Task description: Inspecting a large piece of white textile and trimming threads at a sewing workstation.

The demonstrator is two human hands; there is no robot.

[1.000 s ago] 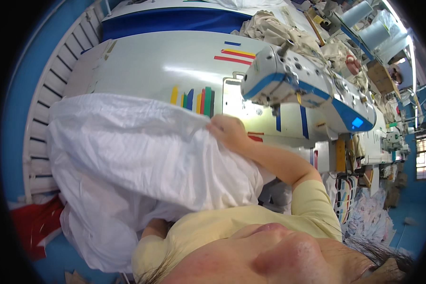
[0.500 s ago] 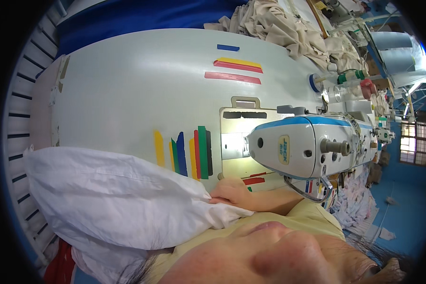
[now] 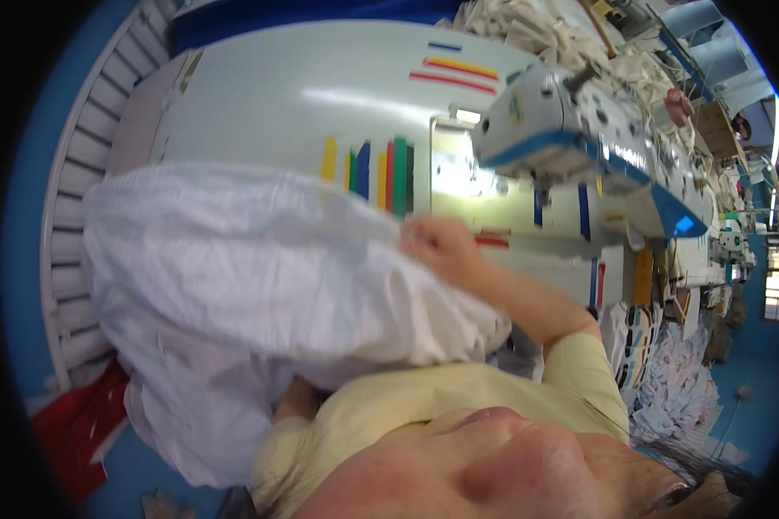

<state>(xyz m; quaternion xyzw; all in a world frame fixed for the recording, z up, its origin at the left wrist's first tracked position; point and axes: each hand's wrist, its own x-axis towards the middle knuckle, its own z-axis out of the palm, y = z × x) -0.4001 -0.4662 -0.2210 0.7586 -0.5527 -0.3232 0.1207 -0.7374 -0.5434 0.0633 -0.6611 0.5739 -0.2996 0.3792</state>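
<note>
A: Big crumpled white fabric sheet (image 3: 234,277) is bunched across the person's lap and the near edge of the glossy white sewing table (image 3: 277,95). Right hand (image 3: 437,246) is clenched on its top fold.

B: Left hand's buried under the cloth, can't tell. White-and-blue sewing machine (image 3: 571,138) sits farther back.

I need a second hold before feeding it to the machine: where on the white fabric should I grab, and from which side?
Probably the near-left fold of the white fabric, coming from the left. The right hand already grips its right edge near the sewing machine; the bulk sags off the table there, unsupported. The left hand is hidden under cloth.
</note>
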